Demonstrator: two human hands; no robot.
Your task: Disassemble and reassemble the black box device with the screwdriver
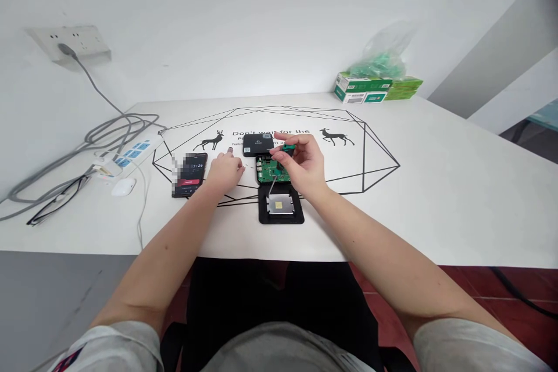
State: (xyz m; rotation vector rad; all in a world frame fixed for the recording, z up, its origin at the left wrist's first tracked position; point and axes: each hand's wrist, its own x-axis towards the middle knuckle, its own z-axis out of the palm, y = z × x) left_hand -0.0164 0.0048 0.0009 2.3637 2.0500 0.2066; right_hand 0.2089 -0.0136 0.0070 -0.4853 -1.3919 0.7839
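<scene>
My right hand (307,165) is closed around a screwdriver (288,152) with a green and black handle. Its thin shaft slants down and left across a green circuit board (271,171), which sits in a small black case. Toward me lies the opened black cover (281,220), carrying a silver metal plate (285,203) with a yellowish square pad. Behind the board is another black panel (257,144) with small labels. My left hand (224,173) rests on the table left of the case, thumb and fingertips drawn together beside tiny specks; whatever they pinch is too small to make out.
A phone (192,174) lies left of my left hand. Farther left are a power strip (131,157), a white earbud case (124,186), glasses (58,200) and coiled grey cable (93,131). Green boxes (364,87) with a plastic bag (383,52) stand at back right.
</scene>
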